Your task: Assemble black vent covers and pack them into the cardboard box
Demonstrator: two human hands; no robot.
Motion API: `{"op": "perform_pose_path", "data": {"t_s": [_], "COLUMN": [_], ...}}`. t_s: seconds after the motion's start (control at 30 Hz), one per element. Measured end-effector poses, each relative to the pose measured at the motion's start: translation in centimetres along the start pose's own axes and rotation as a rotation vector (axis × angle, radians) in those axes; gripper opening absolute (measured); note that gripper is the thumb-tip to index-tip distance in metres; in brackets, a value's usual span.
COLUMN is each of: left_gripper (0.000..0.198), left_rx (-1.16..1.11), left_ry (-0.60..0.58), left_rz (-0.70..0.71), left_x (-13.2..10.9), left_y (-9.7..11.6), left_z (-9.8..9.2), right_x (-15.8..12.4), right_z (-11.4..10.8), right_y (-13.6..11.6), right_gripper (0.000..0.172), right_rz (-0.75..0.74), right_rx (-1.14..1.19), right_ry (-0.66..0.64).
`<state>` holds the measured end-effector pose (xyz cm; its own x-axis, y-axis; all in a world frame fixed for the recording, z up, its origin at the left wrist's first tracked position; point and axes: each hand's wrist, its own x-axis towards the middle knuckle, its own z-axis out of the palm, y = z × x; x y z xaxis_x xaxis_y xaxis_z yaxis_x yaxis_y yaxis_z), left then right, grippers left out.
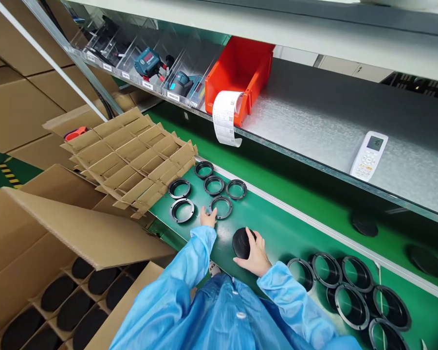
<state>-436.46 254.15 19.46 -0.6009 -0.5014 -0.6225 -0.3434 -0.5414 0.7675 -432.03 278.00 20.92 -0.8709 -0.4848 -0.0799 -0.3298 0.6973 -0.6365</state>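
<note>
My right hand (256,253) grips a black round piece (242,243) by its edge, thumb on the near side and fingers on the far side. It is held over the green work surface (273,233). My left hand (208,218) reaches out with thumb and fingers apart, at the left edge of a thin black ring (229,209); whether it touches the ring I cannot tell. Several similar rings lie around it, among them one ring (182,210) to the left. Taller black rings (352,306) stand in a group to the right of my right hand.
A cardboard divider grid (131,160) lies at the surface's left end. Below it, an open carton (91,228) holds several black round pieces. On the shelf (295,121) above are an orange bin (219,80) with a paper strip (224,116), tools in clear bins, and a remote (370,155).
</note>
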Motion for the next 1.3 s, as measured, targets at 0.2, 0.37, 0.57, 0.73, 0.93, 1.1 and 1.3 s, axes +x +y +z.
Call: {"op": "perform_pose_path", "data": {"t_s": [0.2, 0.37, 0.57, 0.73, 0.93, 1.1, 1.3], "left_gripper": [0.056, 0.058, 0.045, 0.035, 0.029, 0.04, 0.082], "left_rx": [0.046, 0.007, -0.046, -0.058, -0.013, 0.108, 0.214], "left_ry": [-0.008, -0.08, -0.082, -0.036, 0.1, 0.09, 0.034], "left_rz": [-0.025, -0.099, -0.143, -0.152, -0.205, -0.188, -0.028], "left_x": [-0.6, -5.7, -7.9, -8.6, -9.3, -8.9, -6.8], "left_y": [-3.6, -8.7, -9.3, -8.9, -8.6, -8.5, -10.0], "left_z": [-0.5, -1.3, -1.8, -2.2, -2.6, -0.8, 1.6], "right_x": [1.1, 3.1, 4.3, 5.4, 6.0, 8.3, 10.8], "right_z": [0.5, 1.4, 2.1, 1.3, 1.5, 0.9, -18.6], "right_y": [0.3, -0.2, 0.5, -0.2, -2.0, 1.0, 15.5], "right_gripper": [0.119, 0.118, 0.119, 0.107, 0.071, 0.066, 0.038], "right_rz": [-0.026, -0.051, -0.14, -0.235, -0.38, -0.419, 0.205], "right_rx": [-0.131, -0.26, -0.365, -0.386, -0.256, -0.203, 0.05], "right_ry": [0.008, -0.09, -0.133, -0.179, -0.115, -0.225, 0.419]}}
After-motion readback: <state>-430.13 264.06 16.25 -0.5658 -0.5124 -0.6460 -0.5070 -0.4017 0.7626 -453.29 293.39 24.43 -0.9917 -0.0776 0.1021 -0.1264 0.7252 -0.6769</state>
